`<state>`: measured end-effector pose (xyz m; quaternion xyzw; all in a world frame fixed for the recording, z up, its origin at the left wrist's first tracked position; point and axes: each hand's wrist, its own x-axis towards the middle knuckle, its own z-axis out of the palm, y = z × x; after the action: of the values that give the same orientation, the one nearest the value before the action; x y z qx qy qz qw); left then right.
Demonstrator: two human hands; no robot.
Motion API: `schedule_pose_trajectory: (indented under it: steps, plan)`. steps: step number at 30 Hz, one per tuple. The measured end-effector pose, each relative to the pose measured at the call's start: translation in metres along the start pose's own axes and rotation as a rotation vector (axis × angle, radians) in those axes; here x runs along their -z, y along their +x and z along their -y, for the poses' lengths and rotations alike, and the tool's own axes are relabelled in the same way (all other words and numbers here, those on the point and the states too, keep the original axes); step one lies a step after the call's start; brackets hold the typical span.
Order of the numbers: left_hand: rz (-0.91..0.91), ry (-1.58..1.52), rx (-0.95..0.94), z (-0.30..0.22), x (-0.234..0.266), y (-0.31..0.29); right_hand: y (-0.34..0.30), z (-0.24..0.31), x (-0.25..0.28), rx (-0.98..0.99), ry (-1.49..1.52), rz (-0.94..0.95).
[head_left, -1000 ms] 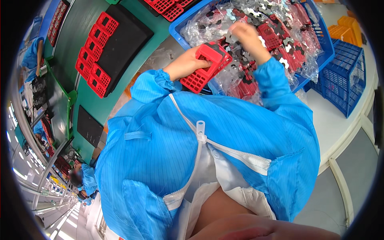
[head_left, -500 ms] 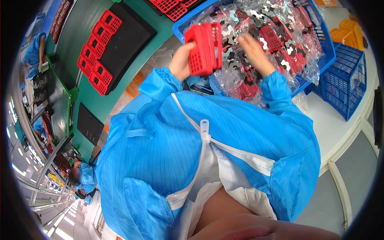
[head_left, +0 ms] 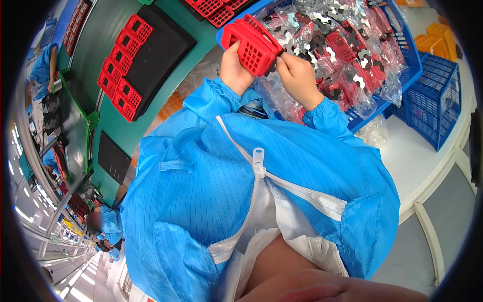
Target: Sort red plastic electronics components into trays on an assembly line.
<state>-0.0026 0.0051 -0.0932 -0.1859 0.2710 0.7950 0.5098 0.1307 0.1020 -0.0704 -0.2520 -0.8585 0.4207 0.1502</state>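
My left hand (head_left: 235, 71) is closed round a small stack of red perforated plastic housings (head_left: 255, 53), held tilted over the near left rim of a blue crate (head_left: 413, 80). At the stack's right corner my right hand (head_left: 300, 81) has its fingers pinched on the edge, beside a small dark part. Exactly what the right fingertips grip is partly hidden. In the crate lie several more red housings (head_left: 341, 48) in clear plastic bags, with black and white shaped pieces showing among them.
On the green bench (head_left: 118, 146) at the left, several red housings (head_left: 130, 43) lie in rows on a black mat (head_left: 168, 50). A dark blue crate (head_left: 435, 100) stands at the right, near yellow bins (head_left: 436, 41). Co-workers in blue (head_left: 44, 63) are at the far left.
My right hand has moved left from over the crate to the stack and closed on its corner. My left hand has tilted the stack and shifted it slightly up.
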Motion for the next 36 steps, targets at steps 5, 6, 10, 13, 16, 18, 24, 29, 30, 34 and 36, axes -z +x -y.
schedule_pose_trajectory:
  steps: [5,6,10,13,16,18,24,29,30,34,36]
  plan:
    - [0.030,-0.016,-0.066,-0.011,0.014,0.013,-0.019,-0.012,0.009,-0.264,0.354,-0.016]
    - [0.017,-0.019,-0.058,-0.004,0.011,0.011,-0.015,0.001,-0.003,-0.184,0.304,0.015]
    - [-0.064,-0.040,-0.085,-0.007,0.001,0.003,-0.023,-0.008,0.000,-0.067,0.114,-0.110]
    - [-0.113,-0.062,-0.192,-0.042,0.019,-0.005,-0.027,-0.057,0.022,-0.447,0.057,-0.124]
    - [0.205,-0.136,-0.055,-0.064,0.036,-0.025,-0.012,-0.028,0.006,-0.275,-0.009,0.045]
    - [0.195,-0.142,-0.048,-0.074,0.041,-0.039,-0.014,0.002,-0.016,0.201,0.015,0.135]
    - [-0.023,0.078,-0.019,-0.102,0.053,-0.075,0.002,-0.092,0.024,-0.026,-0.676,0.497]
    - [0.038,0.207,-0.111,-0.137,0.086,-0.098,0.064,0.078,-0.063,-0.006,0.285,0.229]
    - [0.053,0.134,-0.104,-0.137,0.087,-0.098,0.058,0.103,-0.093,-0.111,0.606,0.318]
    - [-0.013,0.080,-0.174,-0.163,0.107,-0.122,0.056,0.155,-0.180,-0.383,1.402,0.497]
    - [-0.115,0.174,-0.246,-0.179,0.126,-0.139,0.051,0.180,-0.196,-0.524,1.308,0.598]
